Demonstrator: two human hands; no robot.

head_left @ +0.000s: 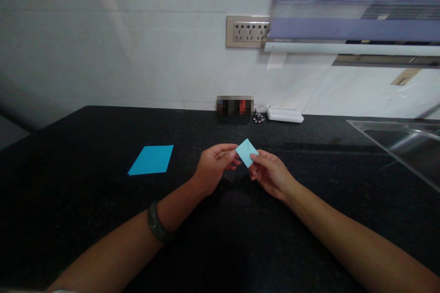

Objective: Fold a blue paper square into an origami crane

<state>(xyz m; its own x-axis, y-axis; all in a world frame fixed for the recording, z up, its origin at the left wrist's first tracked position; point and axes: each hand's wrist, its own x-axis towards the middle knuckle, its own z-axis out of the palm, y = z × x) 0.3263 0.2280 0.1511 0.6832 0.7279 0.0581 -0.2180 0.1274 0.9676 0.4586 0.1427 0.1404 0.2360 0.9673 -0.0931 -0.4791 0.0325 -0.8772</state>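
Observation:
A small light-blue folded paper square (246,152) is held up over the dark counter, turned with one corner pointing up. A short line or slit runs down from its top corner. My left hand (217,165) pinches its left corner between thumb and fingers. On the lower right edge, my right hand (271,171) grips it with the thumb on the front face; the fingers behind are partly hidden. Flat on the counter to the left lies a brighter blue sheet of paper (151,160), apart from both hands.
Against the tiled wall stand a blurred-out dark box (235,106), a small beaded item (259,117) and a white flat package (285,114). A metal sink (374,135) is set into the black counter (85,219) at right. Above are a socket panel (246,32) and a purple blind (343,4).

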